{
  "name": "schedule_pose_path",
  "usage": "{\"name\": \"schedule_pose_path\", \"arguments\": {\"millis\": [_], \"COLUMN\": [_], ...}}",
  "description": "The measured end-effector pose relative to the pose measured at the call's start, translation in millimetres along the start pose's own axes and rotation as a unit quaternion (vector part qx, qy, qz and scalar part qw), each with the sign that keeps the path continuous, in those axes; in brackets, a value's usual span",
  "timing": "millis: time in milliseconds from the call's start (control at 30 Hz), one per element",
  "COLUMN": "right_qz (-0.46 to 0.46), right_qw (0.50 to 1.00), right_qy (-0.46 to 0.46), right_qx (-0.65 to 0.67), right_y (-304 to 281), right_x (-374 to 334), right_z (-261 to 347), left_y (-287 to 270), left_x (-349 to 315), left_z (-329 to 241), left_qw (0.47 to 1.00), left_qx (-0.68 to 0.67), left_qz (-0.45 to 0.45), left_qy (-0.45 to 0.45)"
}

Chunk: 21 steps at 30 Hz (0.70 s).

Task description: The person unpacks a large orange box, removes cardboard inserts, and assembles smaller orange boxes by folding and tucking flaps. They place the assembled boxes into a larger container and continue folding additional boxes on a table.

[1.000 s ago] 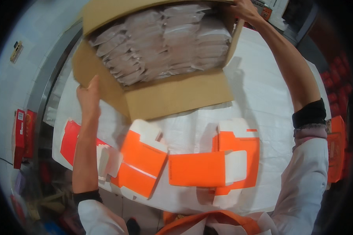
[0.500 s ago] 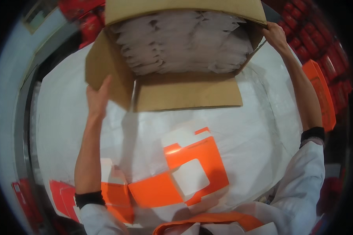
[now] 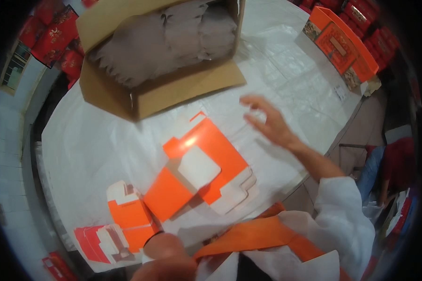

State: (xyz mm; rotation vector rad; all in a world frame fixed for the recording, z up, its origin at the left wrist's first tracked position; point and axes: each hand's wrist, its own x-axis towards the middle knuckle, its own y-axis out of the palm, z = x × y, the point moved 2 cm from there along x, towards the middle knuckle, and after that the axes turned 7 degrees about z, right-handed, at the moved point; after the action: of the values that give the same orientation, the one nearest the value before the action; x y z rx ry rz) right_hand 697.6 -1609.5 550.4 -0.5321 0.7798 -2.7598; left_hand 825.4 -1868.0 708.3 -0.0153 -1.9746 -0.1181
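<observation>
My right hand is above the white-covered table, fingers apart and holding nothing. It is beyond the flat orange and white carton blanks, to the right of the big cardboard box's lower flap. That brown cardboard box lies open toward me, packed with stacks of thin whitish pieces whose kind I cannot make out. My left hand is blurred at the lower edge, close to my body; its fingers do not show. Beside it lie folded orange carton pieces and red and white ones.
An upright orange printed box stands at the table's far right edge. Red packages are piled behind at left, with more red packages at far right. Another person is partly visible at right.
Both hands have let go of the cardboard box. The right hand came back toward me, and the left drew in to my body. The view has turned, with the box now farther left.
</observation>
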Motion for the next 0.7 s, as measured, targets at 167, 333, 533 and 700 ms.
{"name": "schedule_pose_path", "arguments": {"millis": [167,333,533,700], "right_qz": [0.01,-0.005,0.017,0.028], "right_qw": [0.999,0.999,1.0,0.998], "right_qy": [0.028,0.042,0.015,-0.008], "right_qx": [0.029,0.002,0.017,0.05], "right_y": [45,70,83,88], "right_x": [-108,-168,-173,-155], "right_z": [49,57,71,86], "left_y": [39,49,44,37], "left_x": [-27,-40,-50,-55], "left_z": [-56,-84,-102,-104], "left_qw": [0.993,0.987,0.983,0.987], "left_qx": [-0.087,-0.116,-0.103,-0.064], "left_qz": [0.015,0.004,-0.006,-0.024], "left_qy": [0.079,0.115,0.149,0.146]}}
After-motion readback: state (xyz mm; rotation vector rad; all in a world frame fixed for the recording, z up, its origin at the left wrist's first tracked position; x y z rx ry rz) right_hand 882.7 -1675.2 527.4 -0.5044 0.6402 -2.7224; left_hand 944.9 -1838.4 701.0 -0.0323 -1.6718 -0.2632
